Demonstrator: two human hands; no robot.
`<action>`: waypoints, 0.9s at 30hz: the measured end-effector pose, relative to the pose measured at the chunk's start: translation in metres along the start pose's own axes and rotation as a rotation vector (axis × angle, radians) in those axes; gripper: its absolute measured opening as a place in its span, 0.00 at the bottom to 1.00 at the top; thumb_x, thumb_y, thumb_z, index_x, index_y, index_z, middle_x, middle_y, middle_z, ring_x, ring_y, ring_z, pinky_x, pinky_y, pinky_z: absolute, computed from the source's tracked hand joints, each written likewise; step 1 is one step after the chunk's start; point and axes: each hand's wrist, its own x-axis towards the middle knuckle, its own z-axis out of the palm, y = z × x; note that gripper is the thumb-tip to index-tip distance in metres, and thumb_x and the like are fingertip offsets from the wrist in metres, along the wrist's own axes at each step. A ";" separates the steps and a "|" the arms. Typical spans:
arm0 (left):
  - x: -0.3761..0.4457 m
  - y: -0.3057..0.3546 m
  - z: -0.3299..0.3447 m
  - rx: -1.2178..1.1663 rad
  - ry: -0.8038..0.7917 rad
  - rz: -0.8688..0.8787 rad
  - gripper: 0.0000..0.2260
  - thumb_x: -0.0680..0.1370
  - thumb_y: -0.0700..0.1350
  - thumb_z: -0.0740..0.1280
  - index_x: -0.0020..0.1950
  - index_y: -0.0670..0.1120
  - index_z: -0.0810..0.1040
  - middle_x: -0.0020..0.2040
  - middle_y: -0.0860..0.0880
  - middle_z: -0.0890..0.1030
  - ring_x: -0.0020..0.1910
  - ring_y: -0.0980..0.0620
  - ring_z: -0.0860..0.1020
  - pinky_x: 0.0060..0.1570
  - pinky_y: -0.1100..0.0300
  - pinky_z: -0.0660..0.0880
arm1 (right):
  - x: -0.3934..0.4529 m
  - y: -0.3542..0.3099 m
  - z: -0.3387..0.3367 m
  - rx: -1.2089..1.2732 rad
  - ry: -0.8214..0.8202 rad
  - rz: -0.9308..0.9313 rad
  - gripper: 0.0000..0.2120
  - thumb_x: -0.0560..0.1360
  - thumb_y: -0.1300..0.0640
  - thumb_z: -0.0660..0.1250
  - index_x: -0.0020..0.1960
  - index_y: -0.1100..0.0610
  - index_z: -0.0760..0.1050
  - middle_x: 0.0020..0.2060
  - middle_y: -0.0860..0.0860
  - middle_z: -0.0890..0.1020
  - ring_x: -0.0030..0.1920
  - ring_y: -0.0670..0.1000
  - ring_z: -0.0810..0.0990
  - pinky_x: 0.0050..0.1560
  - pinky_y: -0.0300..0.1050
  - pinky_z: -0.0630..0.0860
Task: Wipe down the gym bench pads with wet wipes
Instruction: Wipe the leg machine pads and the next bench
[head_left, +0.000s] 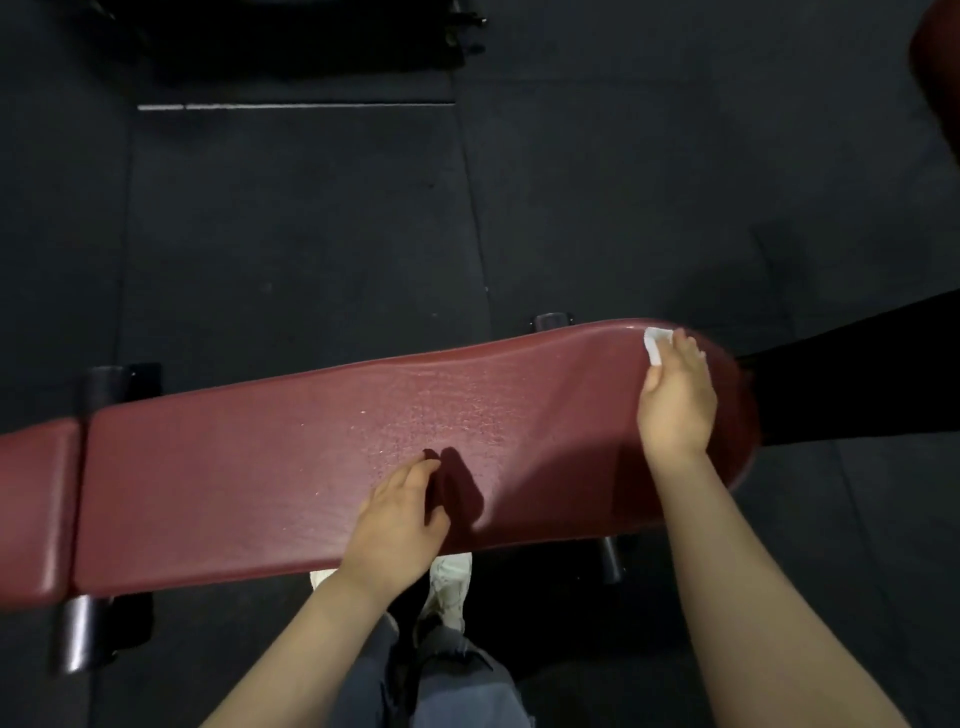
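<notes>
The right hand (675, 395) presses a wet wipe (655, 345) flat-fingered onto the long pad's (270, 467) far-right end, while the left hand (397, 519) rests relaxed near the front edge, likely for bracing.

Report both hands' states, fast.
Left hand: open, resting on the bench pad.
Right hand: open, pressing the wipe onto the pad.

Two bare hands are in view: the left hand (397, 525) and the right hand (675, 400). One white wet wipe (655, 344) shows under the right hand's fingers. Two dark red pads lie end to end: one long pad (291, 467) and one short pad (34, 514), cut off at the frame's edge. One pale shoe (452, 582) shows below the long pad.
</notes>
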 end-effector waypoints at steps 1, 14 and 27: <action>-0.003 -0.006 -0.001 -0.008 0.007 -0.017 0.26 0.78 0.45 0.65 0.76 0.49 0.65 0.76 0.50 0.66 0.74 0.50 0.65 0.73 0.54 0.60 | -0.004 -0.007 0.007 0.020 0.017 0.009 0.21 0.80 0.67 0.57 0.73 0.61 0.67 0.73 0.58 0.67 0.74 0.58 0.62 0.75 0.50 0.59; -0.016 -0.094 -0.020 -0.044 0.083 -0.245 0.25 0.77 0.42 0.65 0.74 0.48 0.68 0.69 0.47 0.74 0.67 0.45 0.71 0.68 0.46 0.66 | -0.104 -0.209 0.123 -0.083 -0.696 -1.187 0.26 0.74 0.71 0.60 0.70 0.59 0.71 0.71 0.55 0.70 0.72 0.56 0.65 0.77 0.47 0.52; -0.007 -0.051 -0.012 -0.115 0.075 -0.106 0.24 0.77 0.41 0.65 0.74 0.47 0.68 0.73 0.48 0.70 0.70 0.47 0.69 0.72 0.48 0.64 | -0.028 -0.047 -0.008 -0.014 -0.020 0.006 0.17 0.77 0.72 0.54 0.65 0.75 0.69 0.64 0.72 0.72 0.66 0.67 0.70 0.70 0.60 0.63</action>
